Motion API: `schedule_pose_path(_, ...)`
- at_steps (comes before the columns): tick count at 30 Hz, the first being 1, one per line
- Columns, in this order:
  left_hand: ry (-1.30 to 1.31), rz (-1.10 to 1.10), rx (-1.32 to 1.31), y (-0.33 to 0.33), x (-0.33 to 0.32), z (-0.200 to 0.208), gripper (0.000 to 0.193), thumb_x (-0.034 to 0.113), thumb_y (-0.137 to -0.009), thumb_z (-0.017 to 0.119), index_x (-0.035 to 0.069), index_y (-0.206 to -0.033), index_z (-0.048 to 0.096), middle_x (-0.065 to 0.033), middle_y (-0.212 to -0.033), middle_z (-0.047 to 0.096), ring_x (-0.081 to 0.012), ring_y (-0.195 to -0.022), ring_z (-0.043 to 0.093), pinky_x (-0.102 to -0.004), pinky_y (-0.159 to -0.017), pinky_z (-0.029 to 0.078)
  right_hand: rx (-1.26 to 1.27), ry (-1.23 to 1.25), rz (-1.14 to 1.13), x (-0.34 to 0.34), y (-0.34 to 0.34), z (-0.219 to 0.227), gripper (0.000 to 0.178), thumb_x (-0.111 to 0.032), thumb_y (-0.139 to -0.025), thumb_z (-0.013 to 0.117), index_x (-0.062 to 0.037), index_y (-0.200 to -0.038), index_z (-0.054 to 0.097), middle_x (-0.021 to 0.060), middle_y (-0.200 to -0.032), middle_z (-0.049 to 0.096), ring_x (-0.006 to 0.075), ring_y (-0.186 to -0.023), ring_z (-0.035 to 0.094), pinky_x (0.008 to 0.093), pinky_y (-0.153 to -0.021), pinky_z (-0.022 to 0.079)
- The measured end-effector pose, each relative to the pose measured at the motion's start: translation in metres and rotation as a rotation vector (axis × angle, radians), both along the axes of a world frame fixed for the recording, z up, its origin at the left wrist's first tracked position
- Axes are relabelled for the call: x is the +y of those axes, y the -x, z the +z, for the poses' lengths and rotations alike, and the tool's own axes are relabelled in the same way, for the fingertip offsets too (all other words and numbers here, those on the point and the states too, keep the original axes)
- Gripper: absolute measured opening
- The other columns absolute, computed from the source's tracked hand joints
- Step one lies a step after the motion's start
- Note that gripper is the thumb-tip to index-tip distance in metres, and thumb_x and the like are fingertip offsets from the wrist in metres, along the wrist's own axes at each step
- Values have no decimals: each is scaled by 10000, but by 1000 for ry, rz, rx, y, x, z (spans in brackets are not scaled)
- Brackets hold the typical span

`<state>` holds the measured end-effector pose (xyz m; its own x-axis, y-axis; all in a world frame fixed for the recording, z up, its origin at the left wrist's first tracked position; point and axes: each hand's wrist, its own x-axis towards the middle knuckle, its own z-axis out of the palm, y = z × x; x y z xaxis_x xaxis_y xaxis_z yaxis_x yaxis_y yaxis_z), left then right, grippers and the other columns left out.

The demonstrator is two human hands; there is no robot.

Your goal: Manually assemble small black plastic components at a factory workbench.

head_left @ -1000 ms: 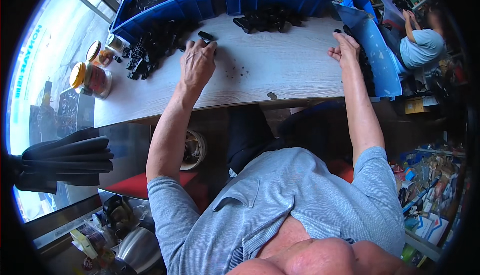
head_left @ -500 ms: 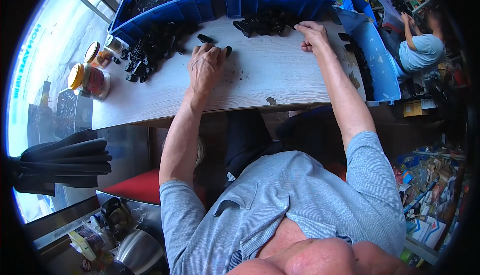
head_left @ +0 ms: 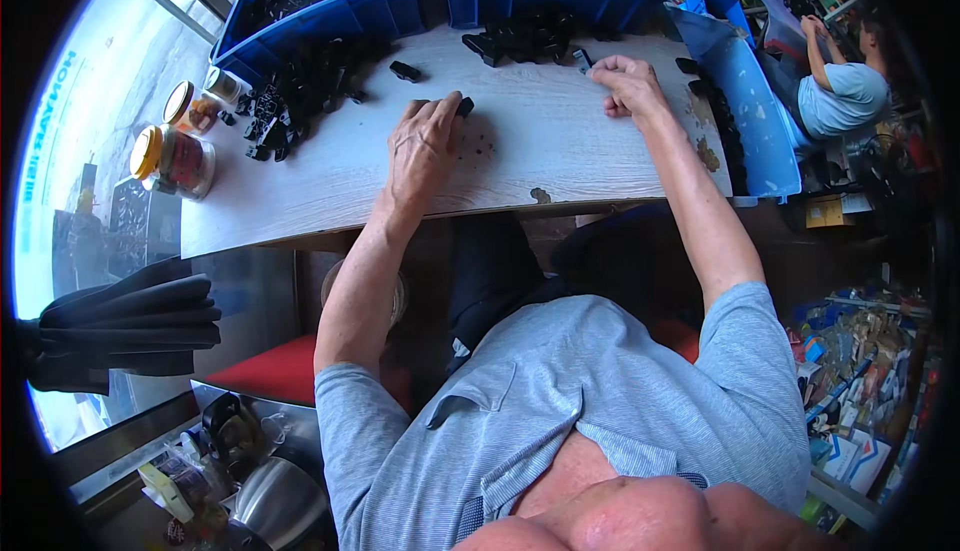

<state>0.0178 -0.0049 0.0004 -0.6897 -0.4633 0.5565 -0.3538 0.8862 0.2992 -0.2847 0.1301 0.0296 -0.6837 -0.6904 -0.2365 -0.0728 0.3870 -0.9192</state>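
My left hand [head_left: 422,139] is closed over the middle of the pale wooden table [head_left: 340,191], with a small black plastic part [head_left: 464,107] pinched at its fingertips. Farther right, my right hand [head_left: 630,89] grips a small dark part with a greyish face [head_left: 582,61] between thumb and forefinger. That part is just off the right-hand heap of black parts [head_left: 525,39]. One loose black part [head_left: 405,72] lies beyond my left hand. A bigger heap of black pieces [head_left: 290,101] spreads at the table's left.
Two blue bins [head_left: 330,31] [head_left: 555,1] of black parts line the far edge. Lidded jars [head_left: 178,163] stand at the left. Another blue bin [head_left: 750,116] flanks the right edge, with a co-worker [head_left: 845,101] beyond. Dark crumbs [head_left: 482,149] lie near my left hand.
My right hand has drawn slightly back from the heap, and a small part now shows in its fingertips. The left hand has shifted a little nearer and right, its black part more exposed.
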Motion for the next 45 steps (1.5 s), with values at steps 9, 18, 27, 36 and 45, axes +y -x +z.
schedule_pose_path(9,-192,-83,180,12,18,1,275,45,-866,695,61,-1139,662,-148,-992,713,-356,-913,668,-435,-817,537,41,52,18,17,-31,10,339,-195,-819,806,-71,-1099,659,-33,-609,535,70,-491,559,263,-459,518)
schedule_pose_path(18,-166,-177,252,73,28,5,279,48,-885,677,56,-1163,704,-135,-1085,727,-347,-965,692,-406,-862,559,80,-176,181,2,-45,14,332,-145,-841,757,-106,-1160,672,-3,-672,599,79,-453,517,267,-412,458)
schedule_pose_path(27,-48,-367,14,103,13,5,296,70,-903,658,117,-1185,737,-92,-1130,737,-300,-992,701,-381,-917,553,65,-151,235,5,-49,6,301,-142,-859,712,-109,-1157,688,4,-709,613,93,-460,518,274,-425,465)
schedule_pose_path(36,3,-388,-49,94,19,-1,356,126,-949,644,158,-1301,686,-71,-1257,700,-288,-1140,653,-442,-976,504,82,-136,237,7,-51,5,342,-52,-856,658,-75,-1197,659,-12,-590,525,92,-409,482,268,-367,373)
schedule_pose_path(45,72,-242,-93,81,36,-6,409,152,-967,569,155,-1374,607,-66,-1321,655,-289,-1227,595,-485,-1009,437,84,-157,293,2,-56,10,334,-66,-863,665,-85,-1196,667,-16,-587,523,93,-412,490,270,-373,386)
